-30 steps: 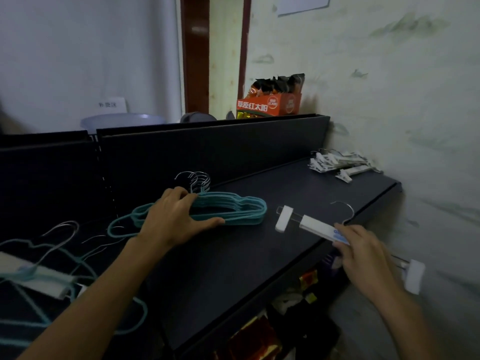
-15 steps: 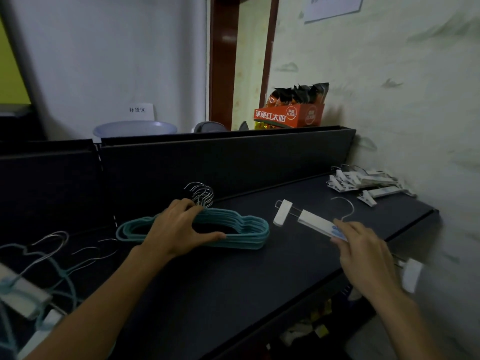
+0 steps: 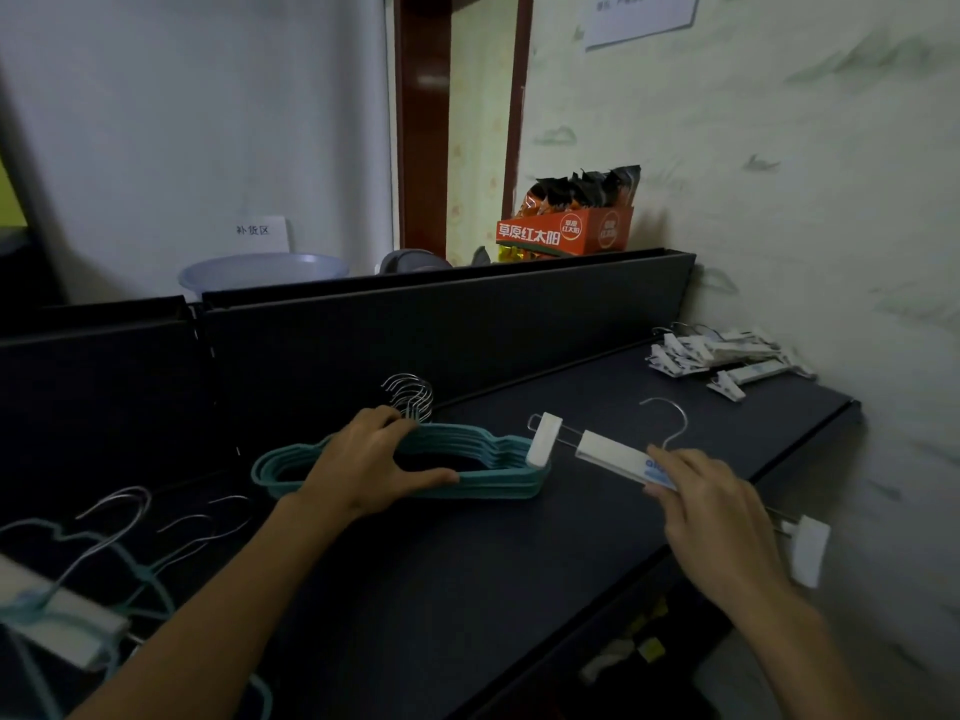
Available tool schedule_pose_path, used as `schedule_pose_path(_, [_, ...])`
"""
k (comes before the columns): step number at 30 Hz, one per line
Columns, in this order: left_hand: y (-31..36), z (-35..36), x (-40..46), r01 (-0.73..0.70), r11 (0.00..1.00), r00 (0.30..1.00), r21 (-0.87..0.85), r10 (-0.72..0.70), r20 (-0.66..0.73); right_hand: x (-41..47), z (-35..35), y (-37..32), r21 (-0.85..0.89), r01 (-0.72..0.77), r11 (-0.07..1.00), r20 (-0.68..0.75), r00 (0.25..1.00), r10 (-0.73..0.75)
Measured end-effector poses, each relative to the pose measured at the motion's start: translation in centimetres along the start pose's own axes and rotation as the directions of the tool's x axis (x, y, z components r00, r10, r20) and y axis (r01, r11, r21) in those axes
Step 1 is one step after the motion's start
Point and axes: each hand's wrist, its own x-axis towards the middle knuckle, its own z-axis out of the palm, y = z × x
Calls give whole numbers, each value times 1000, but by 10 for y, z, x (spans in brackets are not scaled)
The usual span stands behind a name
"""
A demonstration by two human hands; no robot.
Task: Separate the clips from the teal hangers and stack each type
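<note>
Stack of hangers point(image 3: 467, 467) on the shelf point(image 3: 467, 563), clip hanger point(image 3: 618, 452) just right of it, clip pile point(image 3: 727, 353) far right behind, loose hangers point(image 3: 104, 553) left.

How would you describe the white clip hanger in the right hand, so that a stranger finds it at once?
Look at the dark shelf along the wall. To the right of the teal hanger stack, the right hand holds one white clip hanger. Unlike the pile of white clips at the far end, it is alone.
</note>
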Motion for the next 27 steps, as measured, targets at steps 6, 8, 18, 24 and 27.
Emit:
schedule_pose_path(6, [1,2,-2,-4,996,1000,93,4,0,-19,-4,-22,-14,-31,999,-5,1000,31])
schedule_pose_path(8, [4,4,-5,12,994,1000,104,-13,3,-27,-5,-26,-18,-33,999,-12,999,33])
schedule_pose_path(18, [65,14,-4,-198,979,977,47,201,-66,-62,-26,9,1,-122,993,-49,991,121])
schedule_pose_path(24, [145,35,8,-307,951,949,40,309,-56,-83,-45,75,-10,-187,982,-39,982,186])
schedule_pose_path(27, [196,52,16,-335,942,942,11,335,-21,-93,-63,122,-37,-217,975,-60,975,215])
